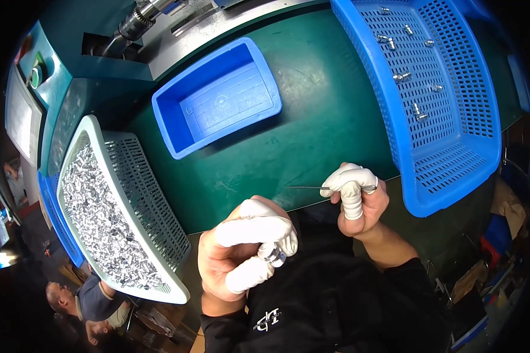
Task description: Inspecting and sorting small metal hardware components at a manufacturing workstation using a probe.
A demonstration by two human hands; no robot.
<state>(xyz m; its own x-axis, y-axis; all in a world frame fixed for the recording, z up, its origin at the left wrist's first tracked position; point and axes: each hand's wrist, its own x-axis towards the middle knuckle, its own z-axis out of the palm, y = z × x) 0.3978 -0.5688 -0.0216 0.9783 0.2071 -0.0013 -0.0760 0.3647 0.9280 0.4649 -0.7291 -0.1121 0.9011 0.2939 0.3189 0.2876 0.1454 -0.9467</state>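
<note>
- teal machine housing point(91, 109) beside a pale panel point(23, 112), upper left
- metal drill chuck point(136, 25) near a flat metal bed point(188, 44)
- blue rectangular bin point(235, 100) on the green tabletop point(324, 106)
- co-worker point(97, 297) in a dark shirt, lower left
- crumpled brown material point(508, 206) at the far right

And far on the table point(330, 100), a bin point(218, 94)! Left basket point(144, 188), right basket point(441, 112) either side, parts point(106, 223) in both.

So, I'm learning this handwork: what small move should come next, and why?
Perhaps bring the thin, straight, grey metal tool toward the small, silvery, cylindrical metal part: the left hand pinches the part, while the right hand holds the tool apart from it.
</note>
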